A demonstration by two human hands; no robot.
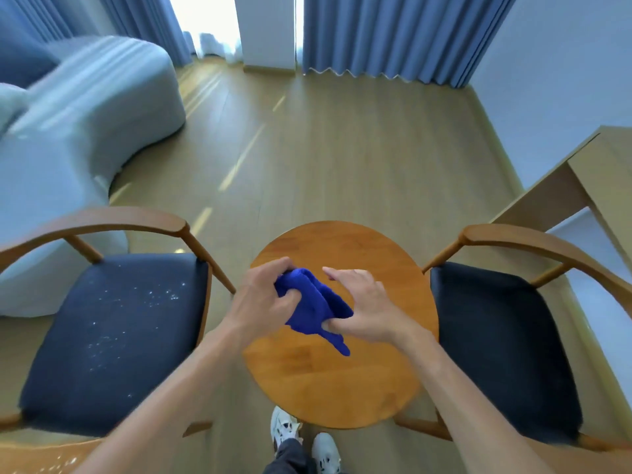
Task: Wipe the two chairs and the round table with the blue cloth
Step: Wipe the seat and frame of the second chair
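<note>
Blue cloth (313,304) is held bunched above the round surface (342,378), gripped by left hand (265,299) and pinched by right hand (367,307); refolding step judged, speckled left chair (113,340) likely wiped next.

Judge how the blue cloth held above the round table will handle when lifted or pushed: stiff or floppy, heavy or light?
The blue cloth looks floppy: it bunches in folds between the left hand and right hand, and a corner droops below them. It is probably light, since fingertip pinches hold it up. Pushed across the round table, it would likely crumple rather than slide flat.
</note>
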